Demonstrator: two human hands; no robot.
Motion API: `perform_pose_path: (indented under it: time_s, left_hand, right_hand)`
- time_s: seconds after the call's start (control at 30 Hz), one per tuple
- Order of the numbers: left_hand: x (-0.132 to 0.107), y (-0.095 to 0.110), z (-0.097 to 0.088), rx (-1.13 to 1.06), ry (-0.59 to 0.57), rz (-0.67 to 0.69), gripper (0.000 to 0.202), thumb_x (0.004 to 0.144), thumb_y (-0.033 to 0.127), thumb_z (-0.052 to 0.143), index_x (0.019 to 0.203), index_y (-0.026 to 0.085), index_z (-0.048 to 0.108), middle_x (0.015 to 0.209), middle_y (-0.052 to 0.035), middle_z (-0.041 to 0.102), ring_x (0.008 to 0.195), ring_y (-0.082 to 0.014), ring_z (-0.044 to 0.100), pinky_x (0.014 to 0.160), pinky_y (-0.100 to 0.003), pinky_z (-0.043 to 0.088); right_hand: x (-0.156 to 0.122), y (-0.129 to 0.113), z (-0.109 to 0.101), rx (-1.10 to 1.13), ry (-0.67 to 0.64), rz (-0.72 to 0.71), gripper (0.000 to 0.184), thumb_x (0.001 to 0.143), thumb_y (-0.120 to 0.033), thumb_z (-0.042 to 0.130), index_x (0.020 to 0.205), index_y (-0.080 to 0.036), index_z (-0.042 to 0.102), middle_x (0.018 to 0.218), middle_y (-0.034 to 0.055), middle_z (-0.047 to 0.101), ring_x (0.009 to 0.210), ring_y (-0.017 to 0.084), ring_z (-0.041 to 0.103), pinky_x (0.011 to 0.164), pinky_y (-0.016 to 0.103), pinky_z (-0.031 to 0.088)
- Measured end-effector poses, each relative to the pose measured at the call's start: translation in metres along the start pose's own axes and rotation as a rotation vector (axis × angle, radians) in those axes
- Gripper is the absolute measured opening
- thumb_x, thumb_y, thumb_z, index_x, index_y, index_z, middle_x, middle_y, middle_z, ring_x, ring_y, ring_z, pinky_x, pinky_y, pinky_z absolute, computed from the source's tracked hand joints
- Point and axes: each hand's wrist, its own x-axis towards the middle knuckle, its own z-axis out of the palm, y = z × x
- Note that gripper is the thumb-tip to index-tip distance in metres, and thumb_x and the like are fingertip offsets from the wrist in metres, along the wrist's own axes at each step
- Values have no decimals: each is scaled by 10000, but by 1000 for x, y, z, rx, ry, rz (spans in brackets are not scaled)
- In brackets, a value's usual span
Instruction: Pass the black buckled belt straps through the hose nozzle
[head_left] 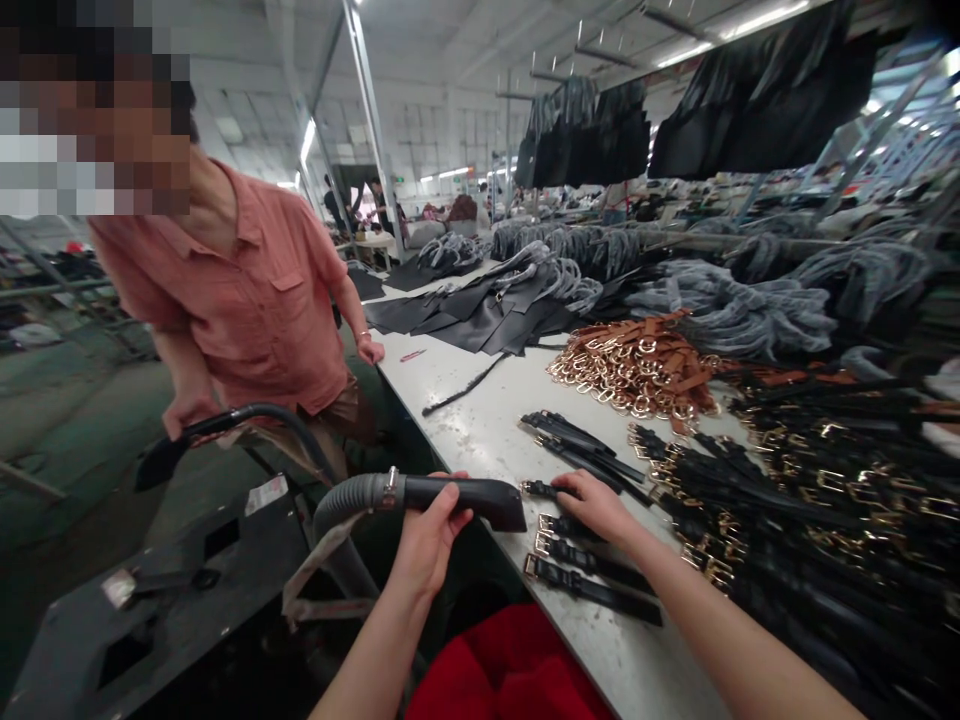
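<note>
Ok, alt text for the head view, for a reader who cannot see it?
The person's left hand grips a black hose nozzle at the table edge while the right hand rests on a black buckled strap. A person in a pink shirt stands at left.

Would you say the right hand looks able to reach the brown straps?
Probably yes, with a stretch: the right hand rests on a black strap, and only flat black straps lie between it and the brown straps.
</note>
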Motion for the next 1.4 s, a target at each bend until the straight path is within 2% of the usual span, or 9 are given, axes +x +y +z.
perform_pose_path:
  time_s: [0.2, 0.3, 0.5, 0.67, 0.8, 0.97, 1.13, 1.33, 1.4]
  left_hand:
    - [28, -38, 34, 2, -33, 29, 341, 600, 258, 774, 860, 182, 567, 947, -50, 676, 806, -161, 632, 617, -244, 509]
    - [37, -50, 42, 28, -68, 15, 346, 596, 267, 775, 856, 172, 568, 926, -56, 675, 799, -169, 631, 621, -263, 510]
    - [35, -46, 42, 118, -99, 33, 331, 616, 272, 762, 870, 184, 568, 925, -49, 679, 789, -163, 630, 614, -254, 505]
    - [39, -45, 53, 202, -129, 22, 322, 596, 268, 768, 849, 160, 601, 925, -75, 676, 766, -185, 630, 594, -282, 517]
    - [43, -39, 59, 280, -139, 41, 319, 598, 291, 766, 851, 160, 623, 899, -58, 674, 724, -165, 620, 571, -265, 514]
    - [44, -43, 70, 333, -211, 28, 321, 569, 303, 774, 815, 140, 649, 799, -49, 664, 700, -175, 616, 554, -274, 512]
    - [48, -36, 65, 345, -166, 48, 319, 599, 313, 757, 844, 146, 640, 839, -49, 658, 708, -152, 607, 565, -251, 505]
    - [47, -47, 69, 298, -203, 17, 331, 553, 293, 783, 812, 137, 648, 830, -66, 671, 716, -190, 622, 570, -294, 513]
    - [49, -41, 62, 274, -174, 18, 319, 566, 289, 780, 810, 137, 641, 823, -68, 672, 730, -187, 623, 574, -283, 509]
  right_hand:
    - [-3, -1, 3, 19, 36, -1, 266, 806, -297, 484, 1009, -241, 646, 995, 40, 590, 939, 173, 555, 832, 276, 384]
    - [-4, -2, 2, 19, 39, 7, 258, 802, -268, 487, 1001, -222, 644, 996, 48, 587, 942, 172, 551, 827, 271, 383]
    - [-4, 1, 2, 19, 36, -24, 269, 810, -260, 472, 1022, -225, 635, 1004, 45, 588, 956, 173, 543, 841, 274, 373]
    - [-2, 3, 3, 9, 41, 7, 267, 806, -242, 468, 1026, -186, 609, 1030, 67, 592, 972, 184, 541, 838, 277, 370]
    - [-2, 3, 3, 28, 52, 9, 280, 807, -239, 469, 1059, -182, 578, 1061, 66, 598, 1011, 181, 531, 876, 282, 354]
    - [-2, 3, 3, 39, 63, 62, 292, 807, -201, 450, 1078, -165, 551, 1059, 85, 610, 979, 189, 550, 838, 293, 372]
    - [-1, 3, 3, 53, 63, 59, 261, 810, -218, 466, 1050, -178, 560, 1062, 69, 616, 993, 186, 553, 849, 285, 372]
    - [0, 3, 1, 36, 56, 86, 278, 797, -189, 475, 1062, -156, 552, 1045, 92, 617, 964, 191, 562, 830, 290, 382]
    - [0, 3, 1, 33, 58, 86, 264, 802, -199, 473, 1050, -162, 556, 1038, 85, 618, 957, 184, 563, 828, 284, 382]
